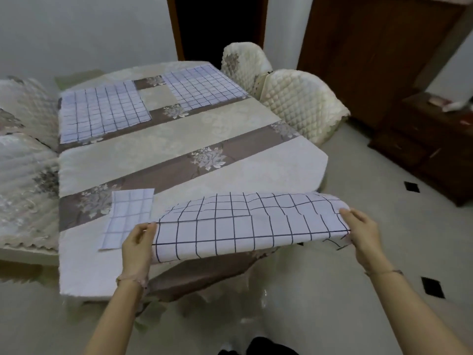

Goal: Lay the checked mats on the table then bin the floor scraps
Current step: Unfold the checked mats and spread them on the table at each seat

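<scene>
Mat (230, 226) over table (179, 139) edge, smaller piece (128, 213) partly hidden behind

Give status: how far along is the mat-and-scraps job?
Done: far-left mat and far-right mat lie flat on the table. In hand: left hand and right hand hold a third mat by its ends over the near edge, not yet flat; a smaller checked piece lies beside it. Left: laying it, then binning floor scraps; no bin in view.

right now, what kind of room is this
Likely a home dining room: a beige floral-clothed table, cream quilted chair covers beside it, and a dark wooden cabinet.
</scene>
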